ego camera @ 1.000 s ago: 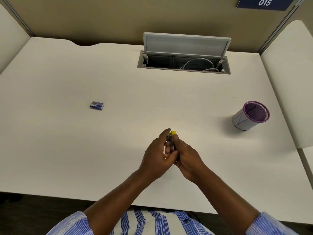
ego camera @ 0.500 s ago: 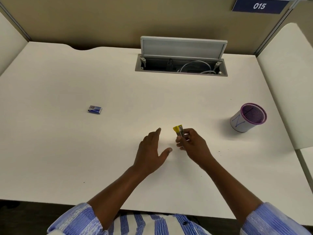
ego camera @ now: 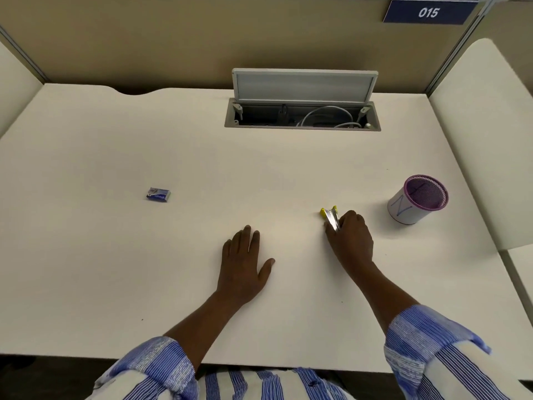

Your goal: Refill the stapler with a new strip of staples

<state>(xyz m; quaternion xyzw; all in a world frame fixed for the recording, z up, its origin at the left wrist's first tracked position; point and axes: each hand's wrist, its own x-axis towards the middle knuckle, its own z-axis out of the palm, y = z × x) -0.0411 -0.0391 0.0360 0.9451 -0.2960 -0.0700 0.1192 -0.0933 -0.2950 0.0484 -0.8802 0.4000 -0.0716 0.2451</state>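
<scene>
Small yellow-and-silver stapler (ego camera: 330, 216) on the desk, far end showing, near end hidden, blue staple box (ego camera: 157, 194) lying well left

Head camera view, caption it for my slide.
Right hand holds the stapler on the desk; left hand lies flat.

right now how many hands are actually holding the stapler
1. The right hand holds the small yellow stapler low over the desk, left of the purple mesh pen cup. The left hand lies open and flat on the desk, holding nothing.
</scene>
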